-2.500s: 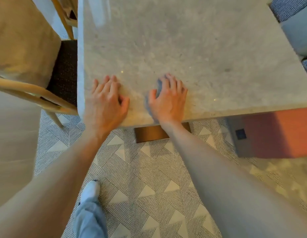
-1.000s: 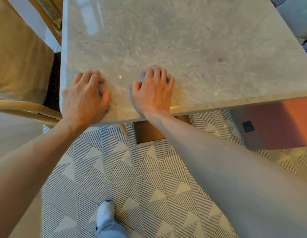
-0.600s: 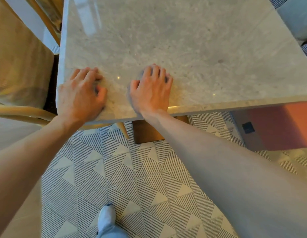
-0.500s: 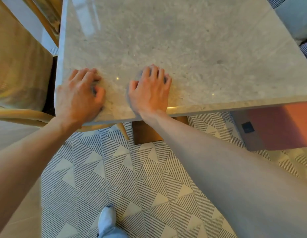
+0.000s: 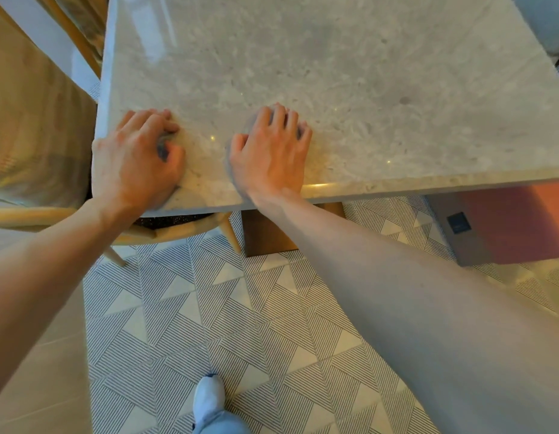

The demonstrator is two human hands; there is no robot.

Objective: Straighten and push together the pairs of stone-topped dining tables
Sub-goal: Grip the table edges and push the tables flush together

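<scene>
One stone-topped table (image 5: 366,89) fills the upper part of the head view, pale grey and glossy, with its near edge running across the middle. My left hand (image 5: 134,158) presses on its near-left corner, fingers bent and slightly apart. My right hand (image 5: 269,151) lies flat on the top just inside the near edge, fingers spread. Neither hand wraps around the edge. The table's bronze base (image 5: 265,233) shows under the near edge. No second table is in view.
A wooden chair with a tan cushion (image 5: 37,120) stands at the left, its seat rail (image 5: 178,230) tucked under the table corner. An orange-brown block (image 5: 506,220) sits under the table at right. My white shoe (image 5: 209,399) is on the striped rug (image 5: 240,308).
The table's near-left corner now overlaps the chair seat, which earlier lay beside it. Both hands stayed pressed on the top, and my foot has shifted right on the rug.
</scene>
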